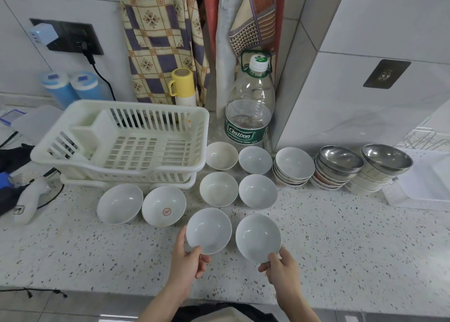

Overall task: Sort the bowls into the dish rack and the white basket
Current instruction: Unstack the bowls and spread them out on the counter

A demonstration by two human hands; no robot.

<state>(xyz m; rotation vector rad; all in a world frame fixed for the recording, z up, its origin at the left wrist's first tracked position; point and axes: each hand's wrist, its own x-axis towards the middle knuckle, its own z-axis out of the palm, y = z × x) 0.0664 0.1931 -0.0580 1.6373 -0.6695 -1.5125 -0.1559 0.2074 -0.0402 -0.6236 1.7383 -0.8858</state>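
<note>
Several white bowls stand loose on the speckled counter in front of an empty white basket [121, 136]. My left hand [190, 261] grips the near rim of one white bowl [209, 230]. A second white bowl [258, 237] sits just to its right, pinched at its near rim by my right hand [280, 265]. Another bowl [163, 206] has a red mark inside. To the right stand a stack of white bowls [293, 167] and two stacks topped by steel bowls [339, 161] [387, 160]. A wire dish rack [426, 140] shows at the far right edge.
A big clear water bottle [249, 107] stands behind the bowls beside the wall corner. A yellow-capped flask [183, 88] and blue containers [73, 88] sit behind the basket. A clear plastic tray [423, 190] lies at the right. Dark items and a cable lie at the left edge.
</note>
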